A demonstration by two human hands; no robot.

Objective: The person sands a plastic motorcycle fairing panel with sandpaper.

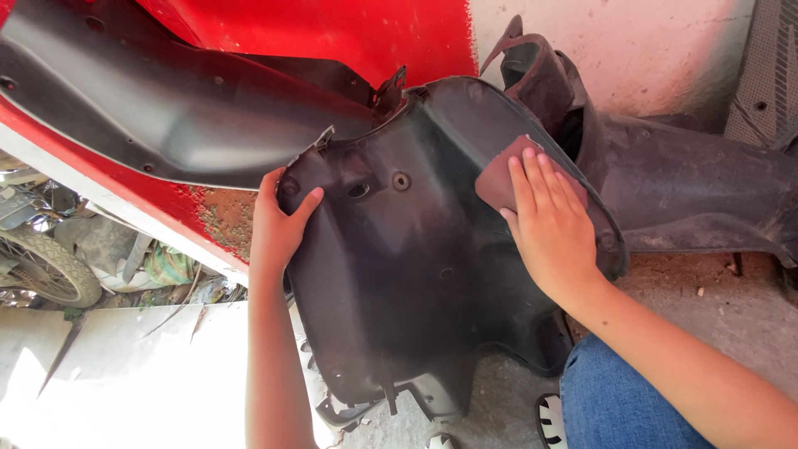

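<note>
Hard daylight, blown-out glare on white slab (pixel 108 391) at 7 o'clock; centre evenly lit, sharp; slight edge distortion.

Outdoor motorbike repair yard: bare concrete floor (pixel 731 316), stripped black scooter fairings (pixel 698 183), red body panel (pixel 332 29), spoked wheel (pixel 41 266) among scrap.
</note>
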